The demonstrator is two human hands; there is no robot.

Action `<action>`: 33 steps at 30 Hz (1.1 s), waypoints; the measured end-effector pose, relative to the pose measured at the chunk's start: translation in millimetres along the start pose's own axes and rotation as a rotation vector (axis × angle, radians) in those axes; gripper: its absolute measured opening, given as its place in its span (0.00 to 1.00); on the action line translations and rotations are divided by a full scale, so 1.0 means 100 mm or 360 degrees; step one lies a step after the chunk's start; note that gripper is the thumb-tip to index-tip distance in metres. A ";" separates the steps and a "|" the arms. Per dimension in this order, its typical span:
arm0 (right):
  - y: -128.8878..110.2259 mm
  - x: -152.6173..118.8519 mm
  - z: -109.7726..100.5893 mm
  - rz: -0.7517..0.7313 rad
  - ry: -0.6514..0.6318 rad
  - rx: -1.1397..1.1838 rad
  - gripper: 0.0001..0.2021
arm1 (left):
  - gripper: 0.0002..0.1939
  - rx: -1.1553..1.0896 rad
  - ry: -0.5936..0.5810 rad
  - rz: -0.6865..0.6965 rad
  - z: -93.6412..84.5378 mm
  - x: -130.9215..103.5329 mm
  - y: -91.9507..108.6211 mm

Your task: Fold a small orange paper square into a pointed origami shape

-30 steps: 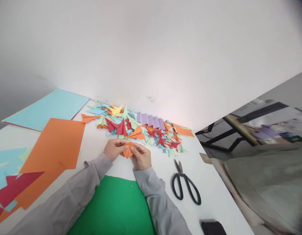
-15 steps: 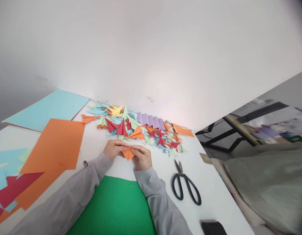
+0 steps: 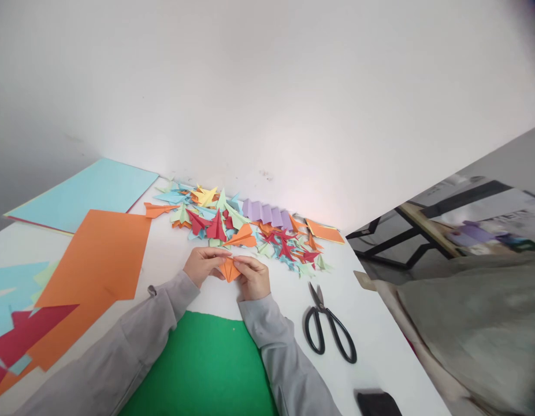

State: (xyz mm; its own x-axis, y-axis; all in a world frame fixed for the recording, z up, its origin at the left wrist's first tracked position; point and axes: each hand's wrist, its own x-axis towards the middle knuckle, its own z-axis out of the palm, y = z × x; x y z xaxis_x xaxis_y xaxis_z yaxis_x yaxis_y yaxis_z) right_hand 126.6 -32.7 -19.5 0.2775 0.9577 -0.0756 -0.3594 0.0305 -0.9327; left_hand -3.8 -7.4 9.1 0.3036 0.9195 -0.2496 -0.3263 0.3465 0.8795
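A small folded piece of orange paper [image 3: 229, 270] is held between both hands, its pointed end toward me and a crease down its middle. My left hand [image 3: 204, 265] pinches its left upper edge. On the other side, my right hand [image 3: 255, 278] grips its right upper edge between thumb and fingers. Just beyond the hands lies a heap of small paper planes in several colours, among them an orange paper plane [image 3: 242, 236] and a red one [image 3: 216, 226]. The fingertips cover part of the folded paper's top edge.
Black-handled scissors [image 3: 330, 326] lie on the white table [image 3: 380, 341], blades slightly apart. Orange sheets [image 3: 96, 254], a light-blue sheet [image 3: 85, 188] and scraps are at left. Pleated purple paper [image 3: 267, 214] stands by the wall. A green sheet [image 3: 207, 364] lies under my forearms.
The folded orange paper has shifted slightly right and up, and its front has spread a little wider. My right hand has moved marginally right; the left hand is nearly still.
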 end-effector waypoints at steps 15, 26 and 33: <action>0.05 -0.01 -0.03 -0.0103 -0.0118 -0.0152 0.11 | 0.17 0.0091 -0.0104 -0.0002 -0.05 0.06 -0.12; 0.04 0.00 -0.03 -0.0003 -0.0084 0.0023 0.08 | 0.16 0.0172 -0.0012 0.0099 0.00 0.01 -0.03; 0.03 -0.01 -0.01 -0.0009 -0.0119 0.0037 0.11 | 0.14 0.0257 -0.0001 0.0193 0.01 0.02 -0.05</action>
State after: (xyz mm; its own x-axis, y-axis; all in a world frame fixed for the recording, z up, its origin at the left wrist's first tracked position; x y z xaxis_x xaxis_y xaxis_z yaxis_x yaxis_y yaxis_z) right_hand 126.4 -33.7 -22.4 0.2128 0.9762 -0.0430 -0.3789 0.0419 -0.9245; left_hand -1.2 -7.2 4.7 0.2712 0.9527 -0.1374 -0.2127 0.1986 0.9567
